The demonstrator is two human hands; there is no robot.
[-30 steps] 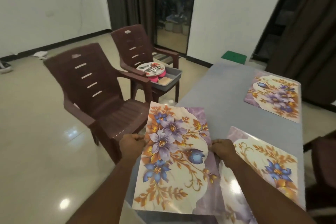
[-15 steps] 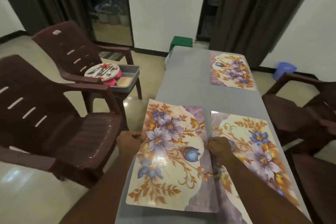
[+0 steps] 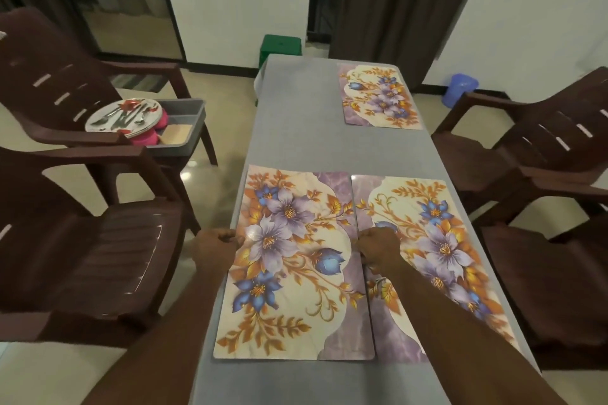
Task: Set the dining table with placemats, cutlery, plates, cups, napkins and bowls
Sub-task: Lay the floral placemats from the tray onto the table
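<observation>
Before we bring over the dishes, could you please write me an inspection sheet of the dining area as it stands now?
Surface: grey table; three floral mats on it.
Job's things: near-left mat flat, its right edge over the near-right mat; far mat apart at the far right. Plates with cutlery on top sit in a grey bin on the far-left chair.
Clutter: nothing seen on the table.
Grippers: left hand grips the near-left mat's left edge; right hand grips its right edge.
Cables: nothing seen.
Surroundings: brown chairs on both sides, green stool, blue bucket, dark curtains.
</observation>
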